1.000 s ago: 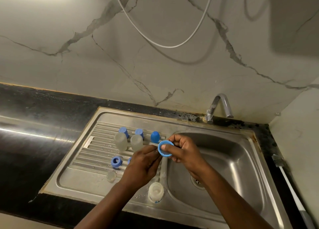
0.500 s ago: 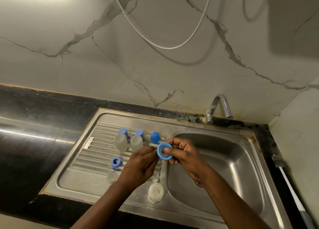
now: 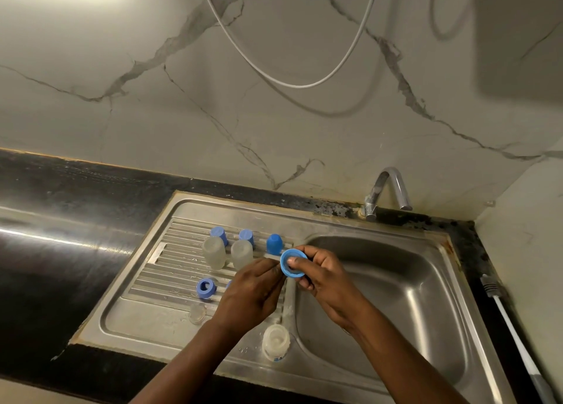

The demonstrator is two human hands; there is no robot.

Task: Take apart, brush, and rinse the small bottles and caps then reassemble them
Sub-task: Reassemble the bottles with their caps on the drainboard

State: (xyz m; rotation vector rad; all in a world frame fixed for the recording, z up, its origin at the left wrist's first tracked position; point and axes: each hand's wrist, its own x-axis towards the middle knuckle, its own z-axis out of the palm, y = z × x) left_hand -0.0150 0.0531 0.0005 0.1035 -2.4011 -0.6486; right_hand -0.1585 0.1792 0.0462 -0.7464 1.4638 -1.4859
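My right hand (image 3: 320, 274) grips a blue ring cap (image 3: 289, 263) above the divide between drainboard and basin, thumb pressed into its opening. My left hand (image 3: 253, 291) is curled beside it, fingertips touching the cap's left edge. On the drainboard (image 3: 170, 260) stand two translucent small bottles (image 3: 214, 252) (image 3: 241, 253), upside down, with blue caps (image 3: 219, 234) (image 3: 246, 236) (image 3: 273, 243) behind them. Another blue ring cap (image 3: 206, 288) lies lower left, with a clear disc (image 3: 197, 313) below it. A clear bottle (image 3: 275, 345) stands upright on the sink's front rim.
The steel basin (image 3: 396, 297) lies to the right, the tap (image 3: 387, 190) behind it. A long white-handled brush (image 3: 515, 339) lies on the black counter along the right wall. A white hose (image 3: 292, 83) hangs against the marble wall.
Both hands have shifted slightly up and to the left with the blue ring cap, which has turned in the right hand's grip. The things on the drainboard have not moved.
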